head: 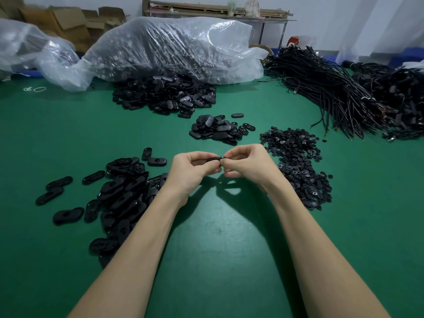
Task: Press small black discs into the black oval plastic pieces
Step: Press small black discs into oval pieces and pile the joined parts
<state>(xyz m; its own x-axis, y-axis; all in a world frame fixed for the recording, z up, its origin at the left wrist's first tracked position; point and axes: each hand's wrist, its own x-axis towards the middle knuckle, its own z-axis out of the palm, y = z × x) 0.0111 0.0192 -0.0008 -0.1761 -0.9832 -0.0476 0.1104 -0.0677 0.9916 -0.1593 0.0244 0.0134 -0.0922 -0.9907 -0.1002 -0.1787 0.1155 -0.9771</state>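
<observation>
At the centre of the frame your left hand and right hand both pinch one black oval plastic piece above the green tabletop, small black discs heaped just right.

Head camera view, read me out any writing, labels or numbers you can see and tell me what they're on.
White handwritten marks on the green table, far left: they look like "do" or "OP" seen upside down; not sure which.
Nothing readable on the oval pieces, discs, plastic bags or cardboard boxes.
</observation>
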